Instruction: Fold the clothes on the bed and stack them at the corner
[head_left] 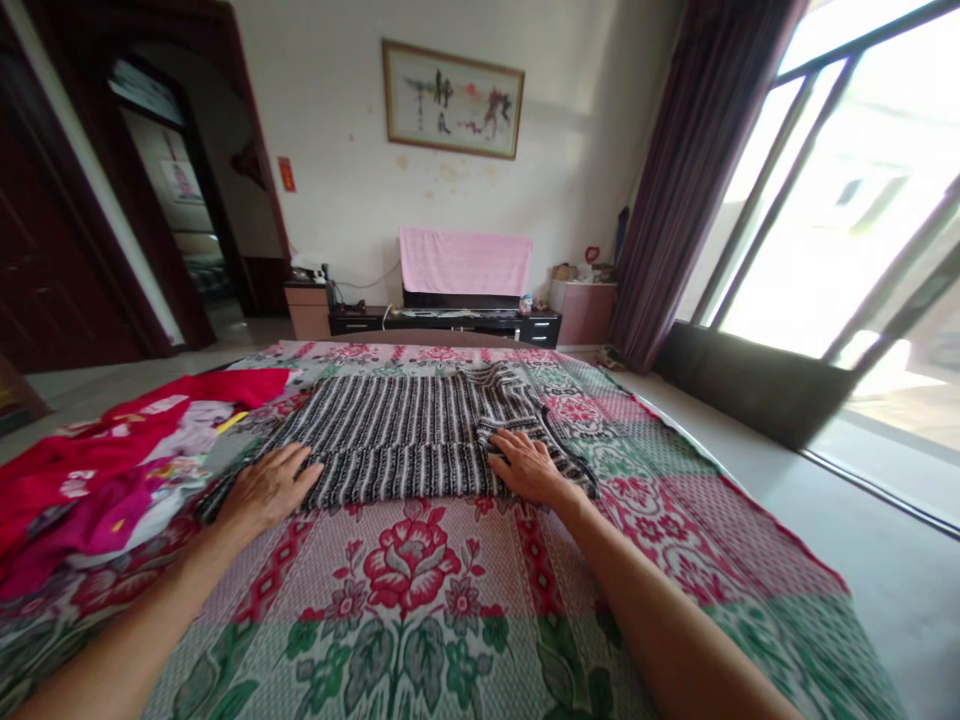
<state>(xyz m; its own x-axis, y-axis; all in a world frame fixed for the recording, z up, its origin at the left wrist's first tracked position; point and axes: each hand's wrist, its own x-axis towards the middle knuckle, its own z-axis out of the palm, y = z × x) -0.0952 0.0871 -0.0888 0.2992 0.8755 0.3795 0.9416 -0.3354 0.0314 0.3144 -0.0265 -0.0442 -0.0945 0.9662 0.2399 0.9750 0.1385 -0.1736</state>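
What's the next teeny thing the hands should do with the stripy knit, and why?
I'd have the right hand slide away from the person and smooth the knit where it bunches at the far right. That part looks rumpled, while the middle lies fairly flat. The left hand rests on the left end, so it could probably hold that steady.

A framed picture (454,100) with dark characters hangs on the far wall (315,90). Below it, a pink cloth (465,262) drapes above a low black cabinet (538,328). Right of that, a red heart-shaped ornament (592,254) tops a side cabinet (583,314). A dark purple curtain (694,170) hangs farther right, beside bright glass panes (847,210). At left, a red strip (286,174) marks the wall near a doorway.
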